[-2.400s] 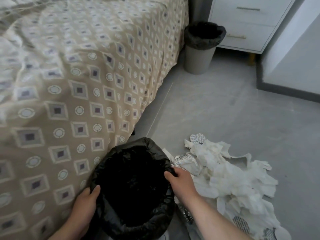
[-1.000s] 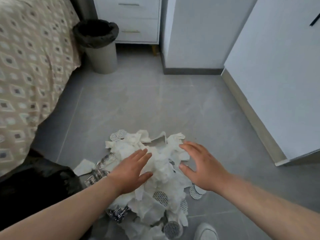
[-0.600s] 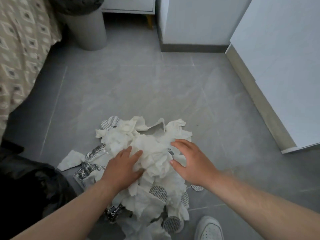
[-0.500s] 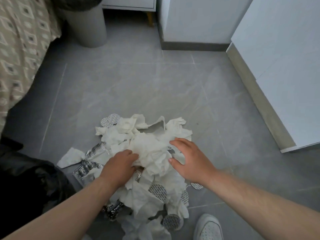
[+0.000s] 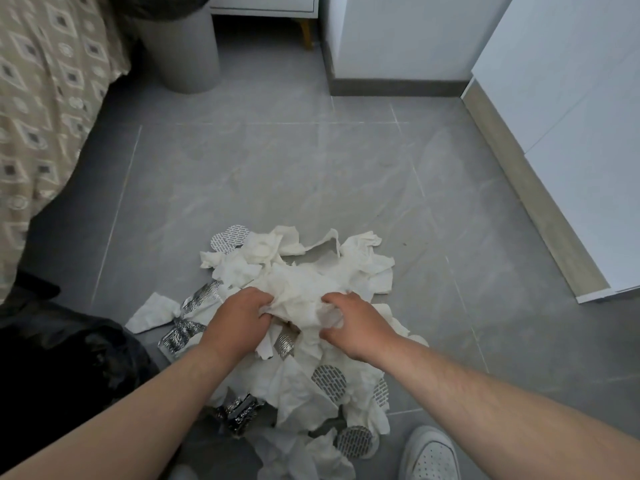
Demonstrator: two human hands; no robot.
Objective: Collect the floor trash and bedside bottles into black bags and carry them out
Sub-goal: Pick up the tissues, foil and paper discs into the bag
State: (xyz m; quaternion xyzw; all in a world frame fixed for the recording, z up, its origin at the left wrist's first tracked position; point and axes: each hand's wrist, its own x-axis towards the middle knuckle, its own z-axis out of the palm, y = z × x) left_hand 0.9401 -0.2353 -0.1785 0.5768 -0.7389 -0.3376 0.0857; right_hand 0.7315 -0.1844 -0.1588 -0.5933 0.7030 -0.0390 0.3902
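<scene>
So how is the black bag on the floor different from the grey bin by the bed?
The black bag is soft and crumpled, slumped low; the grey bin is stiff, round and upright. The bag is black all over; the bin is grey with a black liner at its top. The bag lies close to the paper pile; the bin stands far off. Both sit on the floor beside the bed.

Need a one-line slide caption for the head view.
Left hand and right hand grip a wad of crumpled tissues on the grey floor, black bag alongside.
</scene>
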